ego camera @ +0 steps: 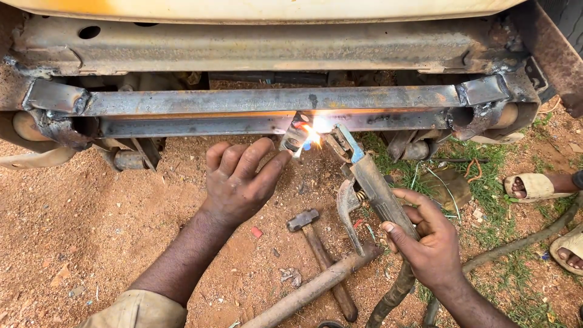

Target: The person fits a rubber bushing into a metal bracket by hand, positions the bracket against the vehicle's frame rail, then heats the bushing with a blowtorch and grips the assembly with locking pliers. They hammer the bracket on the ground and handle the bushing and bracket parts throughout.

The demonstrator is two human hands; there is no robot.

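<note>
Right hand (428, 243) grips electrode holder (370, 182); left hand (240, 182) steadies small metal piece (295, 136).

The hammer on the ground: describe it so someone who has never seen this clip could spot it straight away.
Start at the long steel bar welded across the vehicle's underside, then drop to the red dirt between the left hand and right hand. The hammer lies there, dark metal head towards the bar. Unlike the thicker, paler pipe crossing it, it has a slim brown wooden handle.

One camera only, worn on the person's head, looks steeply down and forward from close range. It faces the rusty steel bar (273, 100) under a vehicle body, with red dirt ground (91, 225) filling the lower frame.
</note>
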